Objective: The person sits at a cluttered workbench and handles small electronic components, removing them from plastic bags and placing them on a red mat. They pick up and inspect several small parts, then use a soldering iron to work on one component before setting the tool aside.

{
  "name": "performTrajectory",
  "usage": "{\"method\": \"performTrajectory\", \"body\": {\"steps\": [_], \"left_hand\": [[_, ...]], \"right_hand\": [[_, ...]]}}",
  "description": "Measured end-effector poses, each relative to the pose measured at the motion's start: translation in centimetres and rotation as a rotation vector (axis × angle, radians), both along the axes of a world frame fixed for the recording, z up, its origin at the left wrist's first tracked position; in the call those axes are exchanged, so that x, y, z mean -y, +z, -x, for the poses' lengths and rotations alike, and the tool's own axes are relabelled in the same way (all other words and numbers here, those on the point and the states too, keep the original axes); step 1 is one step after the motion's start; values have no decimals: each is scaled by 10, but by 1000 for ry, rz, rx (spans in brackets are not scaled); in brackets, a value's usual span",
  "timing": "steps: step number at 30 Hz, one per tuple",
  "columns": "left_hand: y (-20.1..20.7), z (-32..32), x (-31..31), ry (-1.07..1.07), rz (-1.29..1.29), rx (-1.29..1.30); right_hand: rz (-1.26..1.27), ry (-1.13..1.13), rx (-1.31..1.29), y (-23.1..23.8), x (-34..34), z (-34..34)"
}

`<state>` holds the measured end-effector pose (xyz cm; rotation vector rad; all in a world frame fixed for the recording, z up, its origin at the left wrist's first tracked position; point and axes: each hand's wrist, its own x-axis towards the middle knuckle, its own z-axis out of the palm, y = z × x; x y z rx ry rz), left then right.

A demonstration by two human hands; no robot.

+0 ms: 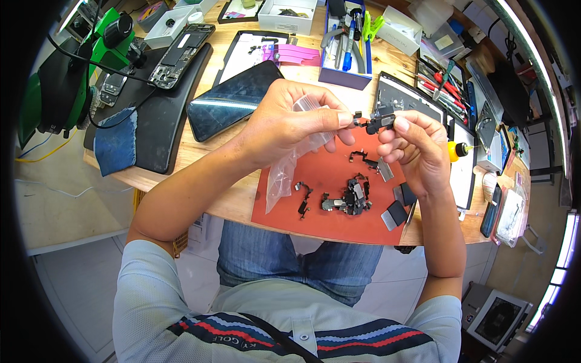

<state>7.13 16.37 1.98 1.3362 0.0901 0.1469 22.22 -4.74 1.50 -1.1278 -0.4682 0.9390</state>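
A small black phone part with a flex cable [379, 124] is held up between my two hands. My right hand [423, 148] pinches its right end between thumb and fingers. At its left end, my left hand [296, 118] grips the cable tip with thumb and forefinger. A clear plastic bag [287, 172] also hangs from my left hand, under the palm. Below, on the red mat [284, 215], lies a pile of similar black and silver phone parts [351, 198]. A separate thin flex part [304, 199] rests to the left of that pile.
A dark phone screen [233, 100] lies beyond my left forearm. Behind stands a blue box of hand tools [345, 75]. A green microscope [63, 85] rises at far left. Screwdrivers [445, 88] and a yellow bottle [455, 151] are to the right. Dark square pieces [394, 215] lie near the mat's edge.
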Motion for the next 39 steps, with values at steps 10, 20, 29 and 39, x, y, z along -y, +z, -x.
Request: {"method": "performTrajectory", "body": {"steps": [10, 20, 29, 39], "left_hand": [[-4, -1, 3, 41, -68, 37], [-1, -2, 0, 71, -42, 22], [-5, -1, -2, 6, 2, 46], [-2, -1, -5, -17, 25, 43]], "right_hand": [[-57, 11, -6, -2, 0, 0], [-158, -22, 41, 1, 1, 3], [-190, -40, 494, 0, -2, 18], [-147, -67, 579, -2, -2, 17]]}}
